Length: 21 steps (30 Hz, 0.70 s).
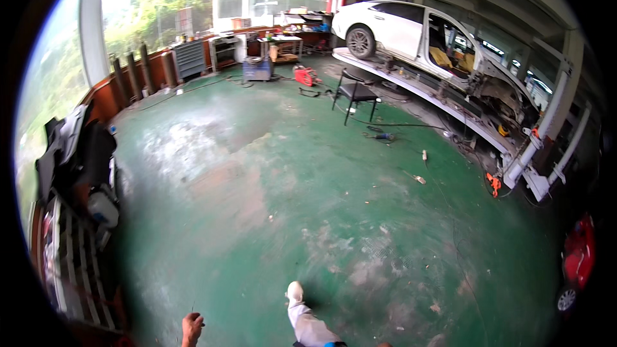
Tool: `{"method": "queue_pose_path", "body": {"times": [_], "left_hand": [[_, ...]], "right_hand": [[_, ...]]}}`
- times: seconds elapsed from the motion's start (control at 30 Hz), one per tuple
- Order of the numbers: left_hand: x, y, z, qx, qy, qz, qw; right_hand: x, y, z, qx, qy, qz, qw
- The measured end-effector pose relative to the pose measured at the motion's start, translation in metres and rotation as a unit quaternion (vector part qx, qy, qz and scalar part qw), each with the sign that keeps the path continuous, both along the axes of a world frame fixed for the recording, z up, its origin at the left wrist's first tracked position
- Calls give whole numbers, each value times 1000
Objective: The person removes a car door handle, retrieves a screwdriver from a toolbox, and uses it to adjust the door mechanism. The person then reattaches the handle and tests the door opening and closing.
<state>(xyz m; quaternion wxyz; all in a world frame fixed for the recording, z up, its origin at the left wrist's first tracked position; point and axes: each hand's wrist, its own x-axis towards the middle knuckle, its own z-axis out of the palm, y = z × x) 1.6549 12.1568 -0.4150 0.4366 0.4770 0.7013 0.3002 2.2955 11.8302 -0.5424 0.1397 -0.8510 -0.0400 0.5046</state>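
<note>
Low in the view, my left hand (pixel 191 329) hangs over the green floor (pixel 257 244) with its fingers curled. A thin dark sliver sticks up from it, too small to name. Of my right hand (pixel 385 345), only a small skin-toned patch shows at the bottom edge, and its fingers are hidden. Between them my leg in pale trousers reaches forward, ending in a white shoe (pixel 295 292). Neither hand touches any of the workshop things around.
A partly stripped white car (pixel 398 29) rests on a lift platform (pixel 411 88) at the far right. Before it stand a black chair (pixel 355 92), a grinder-like tool (pixel 379 135) and cables. A blue-grey machine (pixel 257 69) and a red case (pixel 306 76) lie farther back. Dark panels (pixel 77 154) crowd the left.
</note>
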Motion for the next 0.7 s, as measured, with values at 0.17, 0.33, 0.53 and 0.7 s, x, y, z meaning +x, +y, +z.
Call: {"method": "queue_pose_path", "body": {"times": [0.17, 0.33, 0.53, 0.7], "left_hand": [[35, 141, -51, -116, -51, -82, 989], [47, 192, 0, -345, -99, -31, 933], [75, 406, -51, -354, -117, -40, 927], [43, 625, -77, -298, -123, -29, 946]], "right_hand": [[9, 262, -78, 25, -87, 406, 909], [-14, 659, 103, 281, 5, 243, 928], [-5, 978, 153, 412, -12, 182, 893], [-5, 1093, 40, 203, -116, 402, 885]]}}
